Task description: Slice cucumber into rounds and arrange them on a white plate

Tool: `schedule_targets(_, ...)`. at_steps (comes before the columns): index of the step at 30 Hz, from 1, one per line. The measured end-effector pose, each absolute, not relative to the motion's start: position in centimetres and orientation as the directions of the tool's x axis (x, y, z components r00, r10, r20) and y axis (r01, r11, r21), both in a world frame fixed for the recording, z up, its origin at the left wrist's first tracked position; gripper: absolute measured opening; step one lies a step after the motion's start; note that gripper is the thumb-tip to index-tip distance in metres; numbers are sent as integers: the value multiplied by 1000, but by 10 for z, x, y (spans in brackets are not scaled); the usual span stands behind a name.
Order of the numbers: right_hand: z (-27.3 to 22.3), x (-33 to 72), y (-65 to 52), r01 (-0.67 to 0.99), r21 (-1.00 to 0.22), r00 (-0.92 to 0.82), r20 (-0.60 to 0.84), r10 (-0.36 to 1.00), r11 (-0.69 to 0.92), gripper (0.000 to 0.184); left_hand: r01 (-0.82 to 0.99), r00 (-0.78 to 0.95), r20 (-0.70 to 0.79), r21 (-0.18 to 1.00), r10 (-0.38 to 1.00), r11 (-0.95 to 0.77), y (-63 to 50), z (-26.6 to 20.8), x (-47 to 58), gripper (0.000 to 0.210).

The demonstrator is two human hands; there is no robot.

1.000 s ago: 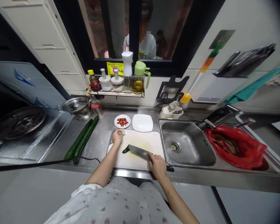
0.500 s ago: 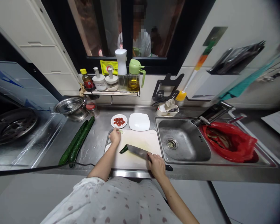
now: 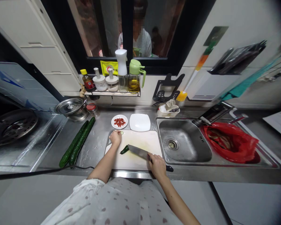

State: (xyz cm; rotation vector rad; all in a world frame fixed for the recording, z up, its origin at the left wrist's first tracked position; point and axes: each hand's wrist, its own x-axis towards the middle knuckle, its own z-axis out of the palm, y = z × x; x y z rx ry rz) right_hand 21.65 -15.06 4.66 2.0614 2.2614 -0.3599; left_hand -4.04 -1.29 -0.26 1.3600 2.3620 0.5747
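Observation:
My right hand (image 3: 157, 165) is wrapped round the black handle of a kitchen knife (image 3: 138, 151). Its broad blade lies low over the white cutting board (image 3: 145, 139), the tip touching or just beside a short dark green cucumber piece (image 3: 125, 150). At the board's far left corner is my left hand (image 3: 115, 137), fingers curled together; what they hold, if anything, is hidden. A pale cucumber slice (image 3: 122, 132) lies right by those fingertips. Beyond the board stand a small plate (image 3: 113, 125) of chopped red pieces and a white square dish (image 3: 140, 122).
Whole cucumbers (image 3: 81, 145) lie on the steel counter at left, near a lidded pot (image 3: 71, 107) and a red-lidded jar (image 3: 92, 109). To the right is the sink (image 3: 184, 150), with a red plastic bag (image 3: 244, 142) beside it. Condiment bottles fill a wall rack (image 3: 114, 92).
My left hand has shifted very slightly towards me at the board's corner. The knife, my right hand and the cucumber piece stay almost where they were.

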Motion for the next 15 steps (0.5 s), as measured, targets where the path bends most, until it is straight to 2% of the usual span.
schedule_targets(7, 44, 216, -150, 987, -138, -107, -184, 977, 82, 41, 682, -508, -2, 610, 861, 404, -36, -6, -34, 29)
schedule_targets(15, 46, 212, -149, 982, -164, -123, -178, 976, 94, 40, 663, -408, 28, 697, 913, 275, -72, -17, -35, 22)
